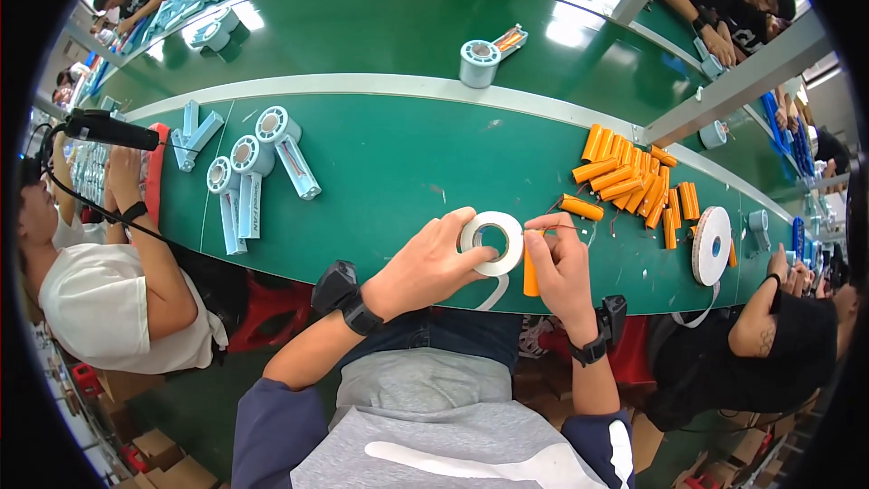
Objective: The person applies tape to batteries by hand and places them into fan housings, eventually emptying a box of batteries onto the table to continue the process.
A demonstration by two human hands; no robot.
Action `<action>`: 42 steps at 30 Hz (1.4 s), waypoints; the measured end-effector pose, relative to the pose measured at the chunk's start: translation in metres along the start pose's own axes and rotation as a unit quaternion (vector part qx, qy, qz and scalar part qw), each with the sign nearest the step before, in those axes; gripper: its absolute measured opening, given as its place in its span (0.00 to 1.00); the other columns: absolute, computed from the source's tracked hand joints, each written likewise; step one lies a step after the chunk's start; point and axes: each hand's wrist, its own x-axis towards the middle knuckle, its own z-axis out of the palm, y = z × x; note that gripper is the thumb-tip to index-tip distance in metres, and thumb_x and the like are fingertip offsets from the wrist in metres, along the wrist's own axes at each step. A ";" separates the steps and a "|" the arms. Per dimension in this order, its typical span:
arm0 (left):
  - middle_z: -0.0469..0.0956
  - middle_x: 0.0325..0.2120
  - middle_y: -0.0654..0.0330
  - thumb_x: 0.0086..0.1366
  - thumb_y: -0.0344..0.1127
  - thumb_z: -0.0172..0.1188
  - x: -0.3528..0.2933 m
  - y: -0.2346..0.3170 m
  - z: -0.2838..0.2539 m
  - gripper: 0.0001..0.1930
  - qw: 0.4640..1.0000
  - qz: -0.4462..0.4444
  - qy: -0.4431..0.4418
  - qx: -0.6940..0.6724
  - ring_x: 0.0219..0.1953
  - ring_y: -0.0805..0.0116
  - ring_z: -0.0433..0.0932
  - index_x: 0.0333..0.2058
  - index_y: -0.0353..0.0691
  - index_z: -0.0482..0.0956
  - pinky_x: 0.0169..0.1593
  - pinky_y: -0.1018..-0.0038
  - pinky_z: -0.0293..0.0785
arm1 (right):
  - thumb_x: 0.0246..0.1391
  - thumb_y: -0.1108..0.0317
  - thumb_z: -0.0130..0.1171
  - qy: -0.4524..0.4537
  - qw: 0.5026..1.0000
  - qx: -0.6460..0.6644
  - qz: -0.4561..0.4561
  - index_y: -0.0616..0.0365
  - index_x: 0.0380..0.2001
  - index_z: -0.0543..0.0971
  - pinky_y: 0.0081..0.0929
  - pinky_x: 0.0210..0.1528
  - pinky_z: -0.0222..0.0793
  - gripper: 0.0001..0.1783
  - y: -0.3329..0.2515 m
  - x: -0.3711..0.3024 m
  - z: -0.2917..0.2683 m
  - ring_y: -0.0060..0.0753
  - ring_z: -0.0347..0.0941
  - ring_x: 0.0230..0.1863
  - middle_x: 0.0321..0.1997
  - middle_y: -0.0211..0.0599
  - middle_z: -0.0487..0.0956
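Note:
My left hand (425,263) grips a roll of white tape (493,243) at the near edge of the green work table (389,163); a loose strip of tape hangs down from the roll. Right beside it, my right hand (561,267) holds an orange cylindrical battery cell (530,276) upright, with thin wires running from its top. One more orange cell (581,207) lies just beyond my right hand. A heap of several orange cells (634,179) lies farther right.
A second, larger white tape roll (711,244) stands at the right. Three light-blue handheld fans (258,172) lie at the left, with another fan part (480,62) on the far belt. People sit on both sides and across the table. Cardboard boxes stand on the floor.

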 end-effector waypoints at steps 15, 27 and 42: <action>0.66 0.41 0.47 0.56 0.33 0.70 0.022 0.011 -0.040 0.15 0.996 0.022 0.062 0.067 0.41 0.50 0.71 0.40 0.38 0.76 0.44 0.61 0.72 | 0.66 0.69 0.57 0.190 0.956 0.204 -0.088 0.61 0.37 0.74 0.12 0.22 0.54 0.06 -0.010 0.051 0.036 0.07 0.65 0.21 0.25 0.25 0.77; 0.73 0.35 0.50 0.58 0.36 0.71 -0.007 0.044 0.007 0.14 0.954 -0.172 0.186 -0.158 0.37 0.56 0.74 0.35 0.36 0.76 0.40 0.67 0.74 | 0.68 0.68 0.54 0.208 0.957 0.185 -0.083 0.60 0.39 0.74 0.11 0.27 0.59 0.06 0.001 0.037 0.034 0.07 0.67 0.26 0.30 0.25 0.77; 0.75 0.48 0.54 0.56 0.45 0.72 0.005 0.022 -0.046 0.25 0.998 -0.056 0.004 0.006 0.42 0.54 0.76 0.50 0.44 0.76 0.47 0.63 0.70 | 0.66 0.69 0.57 0.176 0.977 0.068 -0.097 0.61 0.40 0.75 0.11 0.25 0.55 0.06 0.006 0.023 -0.025 0.04 0.65 0.23 0.24 0.22 0.76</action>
